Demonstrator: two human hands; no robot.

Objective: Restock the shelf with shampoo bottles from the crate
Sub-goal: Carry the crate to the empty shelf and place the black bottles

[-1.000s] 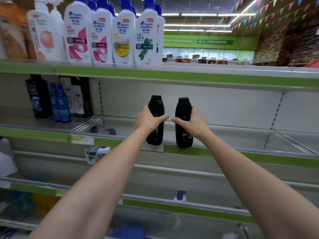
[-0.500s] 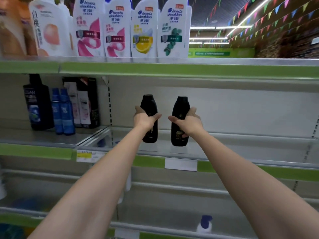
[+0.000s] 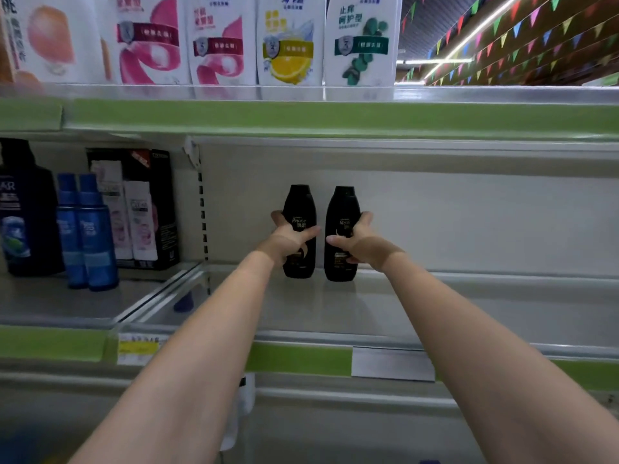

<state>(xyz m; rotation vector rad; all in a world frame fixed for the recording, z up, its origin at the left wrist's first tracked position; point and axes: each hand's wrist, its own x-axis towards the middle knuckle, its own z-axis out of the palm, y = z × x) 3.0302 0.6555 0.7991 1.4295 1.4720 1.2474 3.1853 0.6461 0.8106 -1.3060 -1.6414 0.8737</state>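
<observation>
The left hand wraps one black shampoo bottle, the right hand another; both bottles stand upright, close together, at the back of the middle shelf. Two bottles, then. They look rigid, smooth, probably slippery and moderately heavy; the waist gives the surest hold.

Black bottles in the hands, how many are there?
2. One black bottle is in the left hand, the other black bottle in the right hand, side by side at the shelf's back. None looks hidden.
</observation>
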